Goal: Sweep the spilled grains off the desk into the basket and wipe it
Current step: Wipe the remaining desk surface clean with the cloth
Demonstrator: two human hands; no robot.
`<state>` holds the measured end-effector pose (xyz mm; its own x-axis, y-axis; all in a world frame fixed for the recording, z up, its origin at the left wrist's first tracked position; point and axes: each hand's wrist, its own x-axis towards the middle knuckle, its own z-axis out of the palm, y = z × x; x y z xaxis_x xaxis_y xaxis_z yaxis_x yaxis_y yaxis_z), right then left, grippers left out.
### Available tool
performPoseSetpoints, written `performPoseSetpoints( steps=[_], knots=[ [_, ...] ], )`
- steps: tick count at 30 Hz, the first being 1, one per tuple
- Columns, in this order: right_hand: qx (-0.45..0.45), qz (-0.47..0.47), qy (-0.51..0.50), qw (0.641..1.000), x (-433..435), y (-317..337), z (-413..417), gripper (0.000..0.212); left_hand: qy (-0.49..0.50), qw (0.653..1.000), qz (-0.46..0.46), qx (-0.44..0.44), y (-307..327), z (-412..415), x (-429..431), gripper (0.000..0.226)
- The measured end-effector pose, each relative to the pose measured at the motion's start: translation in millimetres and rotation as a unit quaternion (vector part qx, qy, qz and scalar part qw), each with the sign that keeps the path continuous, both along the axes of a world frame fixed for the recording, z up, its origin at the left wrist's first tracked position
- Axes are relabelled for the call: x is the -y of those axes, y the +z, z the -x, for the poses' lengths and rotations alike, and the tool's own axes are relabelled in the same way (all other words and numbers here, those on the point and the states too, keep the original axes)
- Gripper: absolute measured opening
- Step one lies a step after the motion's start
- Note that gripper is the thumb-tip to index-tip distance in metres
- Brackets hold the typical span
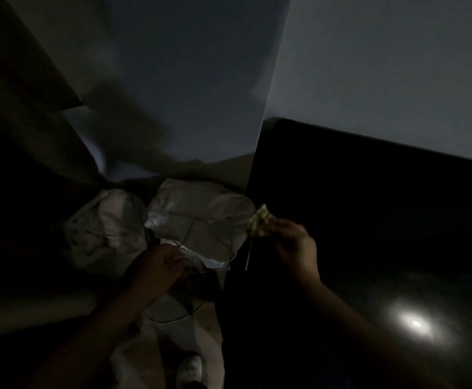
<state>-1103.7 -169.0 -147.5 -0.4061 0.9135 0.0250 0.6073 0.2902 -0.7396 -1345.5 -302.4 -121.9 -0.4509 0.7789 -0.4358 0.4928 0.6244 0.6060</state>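
Dim scene, items counted. One dark worktop (369, 220), carrying one bright light reflection (416, 322) near its front edge; grains cannot be made out on it in the gloom. One wire basket (218, 266) with a pale liner, standing on the floor just beside the worktop's left edge. Two white bags (105, 220) (198, 209), crumpled, beyond the basket against the wall. Two hands: left hand (159, 262), fingers curled on the basket's near rim; right hand (293, 240), raised at the worktop's left edge, fingers pinched on one pale crumpled wad (258, 220), cloth or paper not determinable. One white shoe (190, 366) on the floor below.
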Motion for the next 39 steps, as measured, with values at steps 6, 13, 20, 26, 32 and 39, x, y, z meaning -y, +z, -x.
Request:
performPoseSetpoints(
  steps=[6,13,20,26,32,39],
  knots=[
    [-0.038,-0.002,-0.063,0.997,-46,30,-10,0.021,-0.003,1.0,-0.012,0.011,0,-2,-3,0.013],
    [0.019,-0.011,-0.153,0.988,-145,15,33,0.023,0.001,0.999,-0.014,0.031,-8,-8,-24,0.03],
    [0.006,-0.034,-0.035,0.999,2,-3,-1,0.026,-0.013,1.0,-0.006,-0.014,-1,-7,-31,0.018],
    [-0.004,0.051,0.055,0.997,38,24,-34,0.018,-0.033,0.999,-0.012,-0.027,7,-13,-22,0.022],
    [0.016,-0.049,-0.058,0.997,-39,21,22,0.019,-0.024,0.999,-0.022,-0.012,5,-8,2,0.02],
    [0.066,-0.084,0.01,0.994,78,-16,19,0.014,-0.02,1.0,0.005,-0.004,-1,5,47,0.027]
  ],
)
